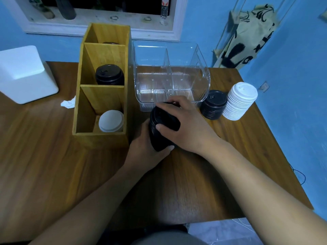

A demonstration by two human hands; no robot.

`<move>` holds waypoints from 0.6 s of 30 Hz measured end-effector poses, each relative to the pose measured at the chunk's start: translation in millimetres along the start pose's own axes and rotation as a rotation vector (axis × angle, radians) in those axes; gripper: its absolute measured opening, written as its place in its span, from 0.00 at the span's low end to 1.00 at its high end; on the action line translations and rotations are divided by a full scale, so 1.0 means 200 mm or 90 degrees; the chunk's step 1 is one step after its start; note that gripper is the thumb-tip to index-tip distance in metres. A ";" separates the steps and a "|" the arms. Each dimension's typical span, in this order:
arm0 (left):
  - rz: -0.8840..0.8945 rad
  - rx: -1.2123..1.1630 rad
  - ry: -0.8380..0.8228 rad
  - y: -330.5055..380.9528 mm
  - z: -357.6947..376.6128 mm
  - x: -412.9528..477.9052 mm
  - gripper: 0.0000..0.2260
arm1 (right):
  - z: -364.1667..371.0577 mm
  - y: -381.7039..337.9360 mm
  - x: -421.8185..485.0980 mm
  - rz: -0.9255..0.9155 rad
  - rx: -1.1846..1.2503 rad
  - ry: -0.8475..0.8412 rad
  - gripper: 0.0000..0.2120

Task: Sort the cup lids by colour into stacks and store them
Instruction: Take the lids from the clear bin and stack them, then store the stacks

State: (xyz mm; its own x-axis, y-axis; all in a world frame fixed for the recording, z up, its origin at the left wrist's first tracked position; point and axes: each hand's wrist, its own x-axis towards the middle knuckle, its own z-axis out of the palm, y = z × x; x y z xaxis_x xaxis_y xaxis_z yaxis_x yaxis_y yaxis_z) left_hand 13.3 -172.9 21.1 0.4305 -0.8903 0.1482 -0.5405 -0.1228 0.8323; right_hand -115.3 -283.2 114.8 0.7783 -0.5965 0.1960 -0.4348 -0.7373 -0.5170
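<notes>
A tall stack of black cup lids lies tilted in the middle of the table, held between both hands. My left hand cups it from below and the left; my right hand grips it from above. Right of them stand a shorter black lid stack and a white lid stack. The wooden three-compartment organizer holds white lids in its near compartment, black lids in the middle one, and a dark lid top barely visible in the far one.
A clear plastic divided bin stands behind my hands. A white box and a crumpled tissue lie at the left. The wooden table ends at its right edge near a blue wall with a hanging cloth bag.
</notes>
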 end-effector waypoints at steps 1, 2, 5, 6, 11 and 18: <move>0.005 0.004 -0.001 0.00 0.00 0.00 0.44 | 0.01 0.00 0.00 0.005 0.007 -0.004 0.27; 0.011 0.008 -0.001 0.01 0.00 0.00 0.43 | 0.03 -0.01 0.01 0.009 0.013 -0.007 0.27; 0.038 0.022 0.004 0.01 0.01 0.01 0.43 | 0.06 -0.01 0.00 0.006 0.009 0.001 0.27; 0.047 0.025 0.004 0.01 0.01 0.01 0.43 | 0.07 0.00 -0.01 0.003 -0.001 0.009 0.27; 0.062 0.033 0.005 0.00 0.01 0.01 0.43 | 0.07 -0.01 -0.01 0.016 -0.037 0.003 0.29; 0.002 0.030 -0.012 0.00 0.01 0.01 0.45 | -0.05 0.08 -0.10 -0.015 0.070 0.025 0.34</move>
State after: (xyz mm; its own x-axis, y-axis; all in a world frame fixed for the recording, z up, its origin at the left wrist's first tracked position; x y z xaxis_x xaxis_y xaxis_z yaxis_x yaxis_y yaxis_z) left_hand 12.7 -175.5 20.1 0.4156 -0.8987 0.1398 -0.5750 -0.1405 0.8060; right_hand -142.0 -285.7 110.8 0.7686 -0.5928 0.2404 -0.3625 -0.7132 -0.6000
